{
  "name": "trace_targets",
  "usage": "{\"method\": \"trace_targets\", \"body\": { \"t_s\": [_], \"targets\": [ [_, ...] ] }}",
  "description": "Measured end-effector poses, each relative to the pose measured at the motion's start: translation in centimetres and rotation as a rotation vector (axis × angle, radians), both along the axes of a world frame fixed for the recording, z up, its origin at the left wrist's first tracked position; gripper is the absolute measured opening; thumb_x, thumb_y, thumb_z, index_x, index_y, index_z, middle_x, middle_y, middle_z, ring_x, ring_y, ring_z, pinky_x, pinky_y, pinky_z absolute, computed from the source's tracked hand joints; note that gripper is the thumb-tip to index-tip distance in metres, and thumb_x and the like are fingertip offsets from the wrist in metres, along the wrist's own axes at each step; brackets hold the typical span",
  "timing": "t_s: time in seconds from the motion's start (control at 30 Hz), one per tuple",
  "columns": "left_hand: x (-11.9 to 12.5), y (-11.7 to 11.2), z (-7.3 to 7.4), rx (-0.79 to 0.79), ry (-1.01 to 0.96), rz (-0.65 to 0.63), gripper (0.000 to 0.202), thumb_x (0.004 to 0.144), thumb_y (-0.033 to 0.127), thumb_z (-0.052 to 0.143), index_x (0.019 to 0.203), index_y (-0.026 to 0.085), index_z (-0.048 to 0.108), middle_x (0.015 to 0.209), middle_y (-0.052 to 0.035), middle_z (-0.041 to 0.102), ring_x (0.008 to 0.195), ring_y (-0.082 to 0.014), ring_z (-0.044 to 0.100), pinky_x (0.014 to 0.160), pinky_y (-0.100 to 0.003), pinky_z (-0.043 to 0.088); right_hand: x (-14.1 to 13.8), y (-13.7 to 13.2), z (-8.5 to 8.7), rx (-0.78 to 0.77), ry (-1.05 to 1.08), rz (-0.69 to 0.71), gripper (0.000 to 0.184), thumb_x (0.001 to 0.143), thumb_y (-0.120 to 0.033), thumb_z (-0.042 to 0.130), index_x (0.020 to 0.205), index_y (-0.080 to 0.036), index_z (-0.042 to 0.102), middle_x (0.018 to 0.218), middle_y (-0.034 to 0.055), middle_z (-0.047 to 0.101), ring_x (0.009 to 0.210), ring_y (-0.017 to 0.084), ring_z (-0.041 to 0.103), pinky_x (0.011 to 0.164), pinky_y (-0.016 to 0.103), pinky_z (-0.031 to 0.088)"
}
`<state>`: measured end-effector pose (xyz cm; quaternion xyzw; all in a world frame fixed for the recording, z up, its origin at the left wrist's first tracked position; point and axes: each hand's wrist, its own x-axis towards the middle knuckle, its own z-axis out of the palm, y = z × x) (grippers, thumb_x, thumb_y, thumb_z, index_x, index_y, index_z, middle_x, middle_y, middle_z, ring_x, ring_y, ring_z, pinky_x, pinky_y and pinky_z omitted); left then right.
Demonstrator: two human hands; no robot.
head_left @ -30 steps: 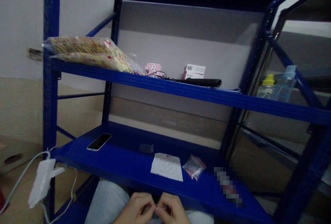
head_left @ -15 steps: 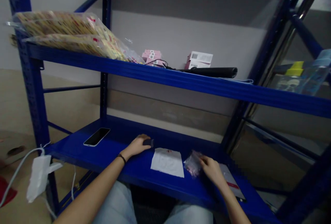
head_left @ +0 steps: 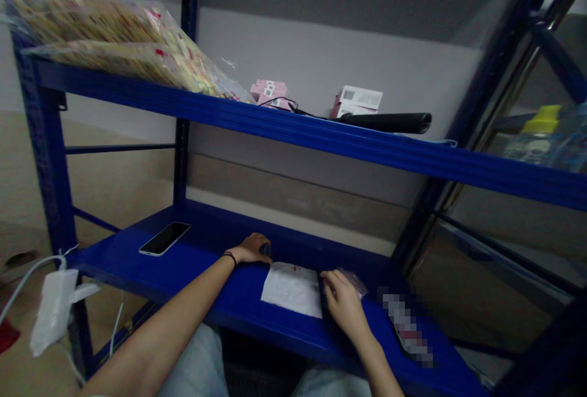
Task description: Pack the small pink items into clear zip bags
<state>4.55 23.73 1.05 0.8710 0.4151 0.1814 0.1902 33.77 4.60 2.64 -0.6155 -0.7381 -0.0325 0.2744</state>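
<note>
My left hand lies curled on the lower blue steel shelf, its fingers closed over a small dark object. My right hand rests at the right edge of a white paper sheet, its fingertips next to the paper. A small clear plastic bag with reddish contents sits partly behind those fingers, touching them. I cannot tell whether the hand grips it.
A black phone lies on the lower shelf at left, and a pixelated packet lies at right. The upper shelf holds plastic bags of packets, pink boxes, a white box and a black handle.
Both hands have moved from in front of the shelf onto it. My left hand has closed over the dark object, and my right hand has shifted left toward the paper. The view has tilted slightly.
</note>
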Motion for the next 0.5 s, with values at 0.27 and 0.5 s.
{"method": "trace_targets", "body": {
  "t_s": [0.27, 0.5],
  "targets": [
    [0.5, -4.3, 0.2, 0.078, -0.192, -0.075, 0.065, 0.071, 0.051, 0.079, 0.127, 0.023, 0.060, 0.127, -0.0064, 0.064, 0.119, -0.0262, 0.056, 0.102, -0.031, 0.041, -3.3, 9.0, -2.0, -0.222, -0.028, 0.044, 0.028, 0.089, -0.013, 0.047, 0.105, -0.018, 0.070, 0.105, 0.0085, 0.068, 0.101, 0.020, 0.060, 0.089, 0.026, 0.040],
    [0.0, -5.0, 0.3, 0.132, -0.247, -0.114, 0.063, 0.067, 0.050, 0.084, 0.119, 0.021, 0.065, 0.119, -0.0071, 0.068, 0.112, -0.0261, 0.059, 0.098, -0.033, 0.043, -3.9, 9.7, -2.9, -0.229, 0.037, 0.033, 0.024, 0.088, -0.014, 0.048, 0.088, -0.017, 0.071, 0.095, 0.0093, 0.067, 0.094, 0.020, 0.061, 0.082, 0.027, 0.040]
  ]
}}
